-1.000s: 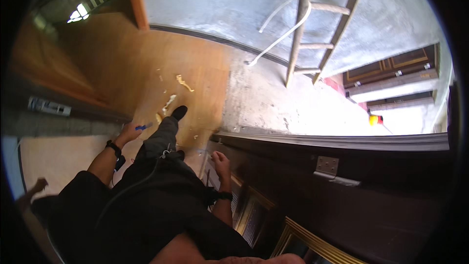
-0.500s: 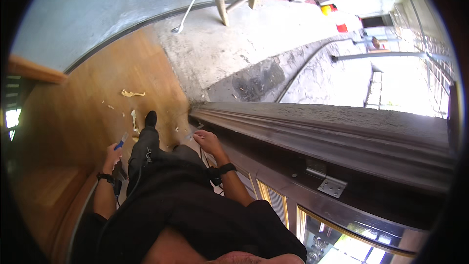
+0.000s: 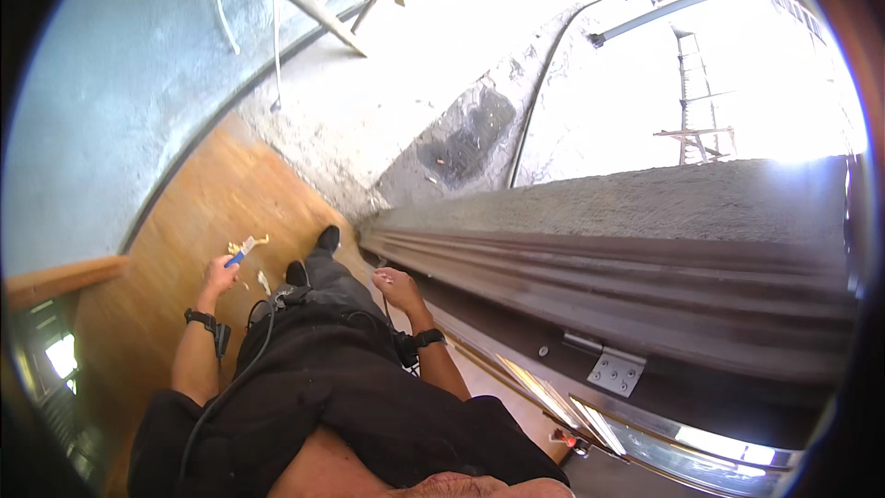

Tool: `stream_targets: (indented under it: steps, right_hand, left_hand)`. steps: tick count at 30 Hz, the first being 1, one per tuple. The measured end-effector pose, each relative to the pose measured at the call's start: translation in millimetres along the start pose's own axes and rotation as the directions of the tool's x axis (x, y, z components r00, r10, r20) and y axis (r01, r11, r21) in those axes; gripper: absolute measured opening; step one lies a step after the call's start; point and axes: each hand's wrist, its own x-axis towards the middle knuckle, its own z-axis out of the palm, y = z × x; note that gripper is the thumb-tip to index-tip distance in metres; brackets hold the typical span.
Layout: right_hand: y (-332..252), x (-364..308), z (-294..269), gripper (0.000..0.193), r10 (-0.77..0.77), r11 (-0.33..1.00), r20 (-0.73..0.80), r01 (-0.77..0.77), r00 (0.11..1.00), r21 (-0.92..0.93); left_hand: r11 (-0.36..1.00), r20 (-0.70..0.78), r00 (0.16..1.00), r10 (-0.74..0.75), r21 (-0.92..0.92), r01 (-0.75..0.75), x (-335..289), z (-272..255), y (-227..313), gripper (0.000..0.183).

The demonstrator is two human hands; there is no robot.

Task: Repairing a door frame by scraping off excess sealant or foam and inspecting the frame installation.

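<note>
My left hand (image 3: 218, 275) is closed round a small blue-handled tool with a flat, pale blade (image 3: 241, 252), held out over the wooden floor. Behind the blade, scraps of yellowish foam-like material (image 3: 262, 240) lie on the boards, and a whitish strip (image 3: 265, 282) lies nearer my shoes. My right hand (image 3: 396, 287) is beside the dark wooden door frame (image 3: 553, 267), its fingers curled in. Whatever those fingers may hold is too small to make out. Both wrists wear black straps with small devices.
A metal hinge (image 3: 616, 372) is fixed to the frame at the right. Rough concrete ground (image 3: 341, 129) begins beyond the wooden floor (image 3: 198, 212). Wooden ladder-like legs (image 3: 304, 0) and white cables (image 3: 276, 46) stand by the pale blue wall. A dark hose (image 3: 544, 83) crosses the ground outside.
My left hand has moved forward with the blue-handled tool, over the foam scraps. My right hand stays near the frame, fingers more curled. My view has turned and both shoes now show farther forward.
</note>
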Motion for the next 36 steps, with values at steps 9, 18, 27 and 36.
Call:
stream_targets:
  steps: [9,18,27,36]
  right_hand:
    - [-44.1,49.4,-33.4,0.035,-0.115,0.962,-0.185,0.156,0.976,0.226]
    - [-42.2,58.5,-37.5,0.036,-0.008,0.970,-0.168,0.048,0.986,0.237]
    - [-47.4,83.0,-11.5,0.030,0.201,0.942,-0.451,-0.046,0.869,0.332]
    - [-191.1,45.7,-64.5,0.026,0.218,0.976,-0.746,-0.120,0.629,0.184]
  left_hand:
    - [0.948,0.060,0.952,0.300,0.098,-0.304,48.1,1.7,151.9,0.025]
    - [0.890,0.283,0.904,0.322,0.235,-0.391,103.8,35.4,230.0,0.031]
    - [0.598,0.614,0.622,0.486,0.285,-0.749,214.6,1.8,270.5,0.024]
    - [0.472,0.583,0.667,0.464,0.474,-0.743,352.0,-27.3,311.7,0.019]
